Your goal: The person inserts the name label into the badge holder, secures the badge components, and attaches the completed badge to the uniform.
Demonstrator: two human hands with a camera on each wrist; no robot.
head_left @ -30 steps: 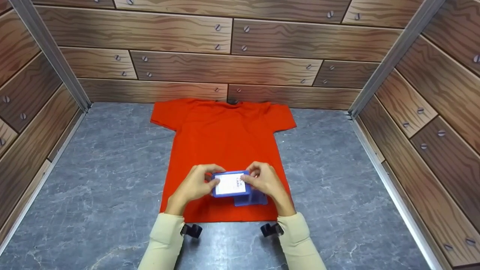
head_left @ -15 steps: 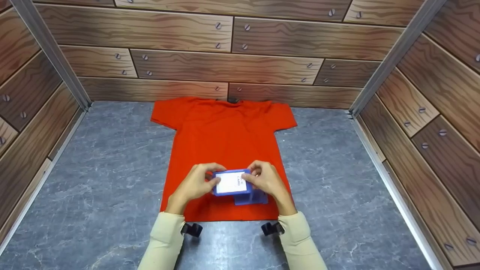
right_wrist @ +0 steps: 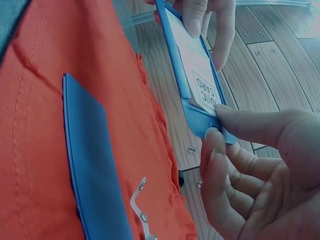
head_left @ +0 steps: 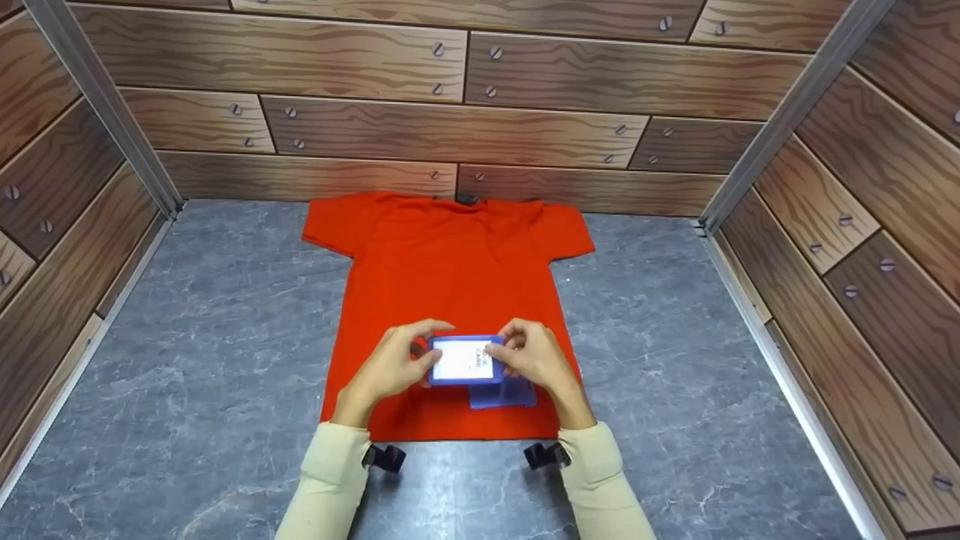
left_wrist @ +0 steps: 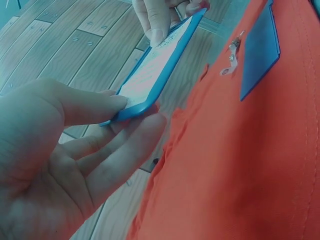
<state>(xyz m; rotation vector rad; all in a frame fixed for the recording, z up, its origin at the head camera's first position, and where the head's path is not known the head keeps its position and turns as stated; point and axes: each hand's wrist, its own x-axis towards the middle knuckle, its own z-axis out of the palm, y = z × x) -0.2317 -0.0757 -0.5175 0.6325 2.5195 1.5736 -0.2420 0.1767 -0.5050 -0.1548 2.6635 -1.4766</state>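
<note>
Both hands hold a blue ID badge holder [head_left: 465,381] above the red T-shirt [head_left: 450,277]. A white card [right_wrist: 197,67] with "ID/IC CARD" print lies in its frame. My left hand [head_left: 386,367] pinches the left end, thumb on the face and fingers beneath; its index finger stretches along the far edge. At the other end, my right hand [head_left: 536,356] presses its thumb on the card's printed end, with fingertips at the holder's edge. A second blue piece [right_wrist: 92,155] lies on the shirt below, partly covered in the head view. Beside it shows a strap clip [left_wrist: 231,55] with metal snaps.
The T-shirt lies flat on the grey marbled floor [head_left: 225,337], collar toward the back wall [head_left: 375,127]. Wood-patterned side walls [head_left: 840,225] rise left and right, with metal strips at the corners. Dark wrist cameras [head_left: 386,459] sit under both cuffs.
The badge holder has risen slightly in the head view and sits more level. My left index finger has lifted a little from its far edge. The head view has shifted slightly.
</note>
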